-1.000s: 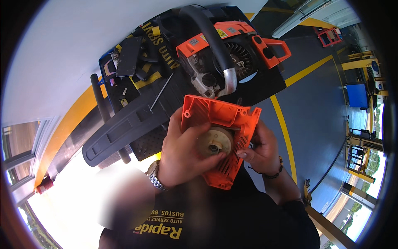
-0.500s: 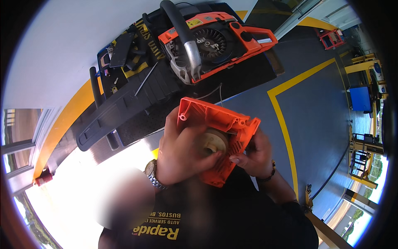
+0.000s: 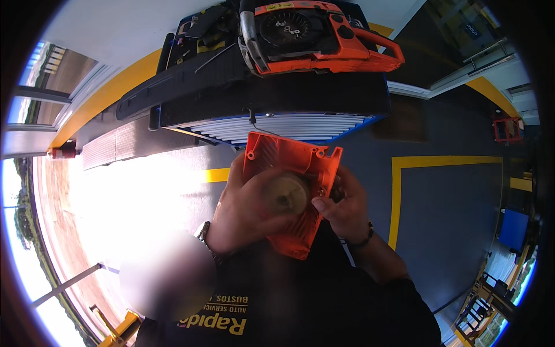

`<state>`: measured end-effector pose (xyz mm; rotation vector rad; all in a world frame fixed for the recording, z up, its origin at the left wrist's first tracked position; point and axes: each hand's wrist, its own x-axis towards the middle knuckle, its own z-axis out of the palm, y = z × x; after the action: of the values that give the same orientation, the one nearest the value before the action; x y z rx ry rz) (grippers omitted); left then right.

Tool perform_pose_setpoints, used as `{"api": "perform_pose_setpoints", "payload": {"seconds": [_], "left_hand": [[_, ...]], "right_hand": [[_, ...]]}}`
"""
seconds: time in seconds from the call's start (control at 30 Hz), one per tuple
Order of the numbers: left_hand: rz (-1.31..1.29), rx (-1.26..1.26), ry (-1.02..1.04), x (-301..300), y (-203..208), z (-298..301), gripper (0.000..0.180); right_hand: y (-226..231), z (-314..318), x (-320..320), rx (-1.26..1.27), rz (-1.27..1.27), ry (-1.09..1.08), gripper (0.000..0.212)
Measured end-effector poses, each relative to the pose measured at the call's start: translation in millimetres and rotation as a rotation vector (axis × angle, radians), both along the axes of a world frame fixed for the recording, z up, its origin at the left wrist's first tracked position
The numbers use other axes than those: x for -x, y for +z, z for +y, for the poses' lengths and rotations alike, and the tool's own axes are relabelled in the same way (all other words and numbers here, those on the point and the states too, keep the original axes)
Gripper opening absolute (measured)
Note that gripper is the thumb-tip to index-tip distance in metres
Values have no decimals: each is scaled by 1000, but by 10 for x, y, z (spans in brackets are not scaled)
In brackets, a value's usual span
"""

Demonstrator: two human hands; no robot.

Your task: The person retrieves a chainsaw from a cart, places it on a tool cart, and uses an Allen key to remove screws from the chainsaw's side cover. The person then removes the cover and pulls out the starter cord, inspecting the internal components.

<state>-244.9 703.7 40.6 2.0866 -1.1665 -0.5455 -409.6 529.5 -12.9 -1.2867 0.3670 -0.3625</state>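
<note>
In front of my chest is an orange recoil starter cover (image 3: 292, 151) from a chainsaw, its hollow inner side facing up. A cream rope pulley (image 3: 289, 194) sits inside it. My left hand (image 3: 245, 202) curls around the pulley from the left, its fingers blurred by motion. Gripping the cover's right edge is my right hand (image 3: 347, 205), thumb on the inner side and the other fingers behind. A thin cord (image 3: 267, 130) leads from the cover's top edge toward the cabinet.
A chainsaw (image 3: 324, 46) with its fan exposed rests on a black-topped tool cabinet (image 3: 277, 98). Left of it lie a long black bar cover (image 3: 173, 81), a thin metal rod (image 3: 215, 58) and small parts. Yellow lines (image 3: 396, 196) mark the grey floor.
My view has swung, so the chainsaw and cabinet sit higher and the cabinet's drawer front shows. My left hand has shifted around the pulley. Both hands still hold the cover assembly.
</note>
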Motion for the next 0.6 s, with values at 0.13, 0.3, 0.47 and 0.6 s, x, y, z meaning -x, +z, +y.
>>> {"api": "perform_pose_setpoints", "payload": {"seconds": [0.13,0.3,0.47,0.6], "left_hand": [[-89,38,66,172,-38,17,87],[-46,53,193,258,54,81,80],[362,138,316,167,-293,634,76],[593,426,664,209,-632,1228,74]], "right_hand": [[-41,-40,116,134,-6,82,78],[-114,84,93,-59,-69,107,83],[233,47,-172,13,215,524,84],[-213,74,-322,77,89,673,67]]}}
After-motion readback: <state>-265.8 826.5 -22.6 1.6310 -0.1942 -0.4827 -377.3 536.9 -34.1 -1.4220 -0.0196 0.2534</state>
